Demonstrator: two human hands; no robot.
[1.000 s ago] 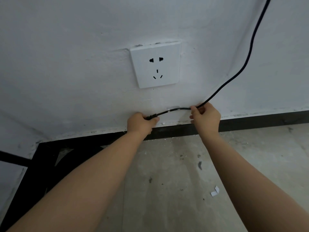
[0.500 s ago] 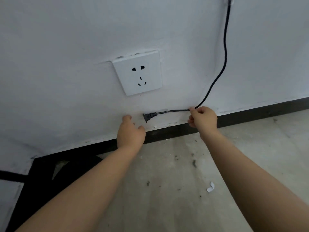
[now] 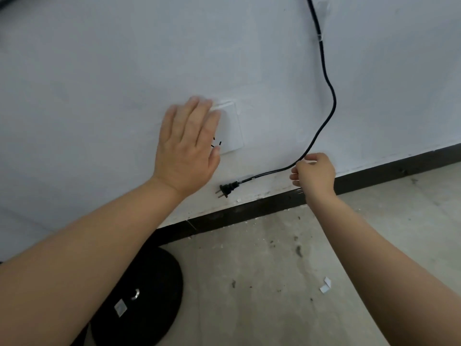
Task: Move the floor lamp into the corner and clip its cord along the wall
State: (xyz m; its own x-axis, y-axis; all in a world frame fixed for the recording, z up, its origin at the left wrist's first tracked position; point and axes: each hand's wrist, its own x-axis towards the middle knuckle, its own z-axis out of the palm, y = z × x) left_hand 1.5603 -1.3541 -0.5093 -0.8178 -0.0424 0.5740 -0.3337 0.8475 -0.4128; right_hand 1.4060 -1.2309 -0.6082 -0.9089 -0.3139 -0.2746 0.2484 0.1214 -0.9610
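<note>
A black cord [image 3: 329, 96] runs down the white wall from the top, held by a clear clip [image 3: 320, 38], and bends left along the wall to a black two-pin plug [image 3: 226, 189] that hangs free just above the black baseboard. My right hand [image 3: 313, 174] pinches the cord at its bend. My left hand [image 3: 188, 146] lies flat and open against the wall, covering the left half of the white wall socket [image 3: 230, 128]. The lamp's round black base [image 3: 142, 298] sits on the floor at lower left, partly behind my left forearm.
A black baseboard [image 3: 386, 171] runs along the foot of the wall. Scraps of white backing paper [image 3: 325, 285] lie on the stained concrete floor at the right. A small grey square [image 3: 120, 307] rests on the lamp base.
My left hand let go of the plug and rose to press flat over the socket. The plug now hangs free. The view shifted, bringing the lamp base and an upper clip into sight.
</note>
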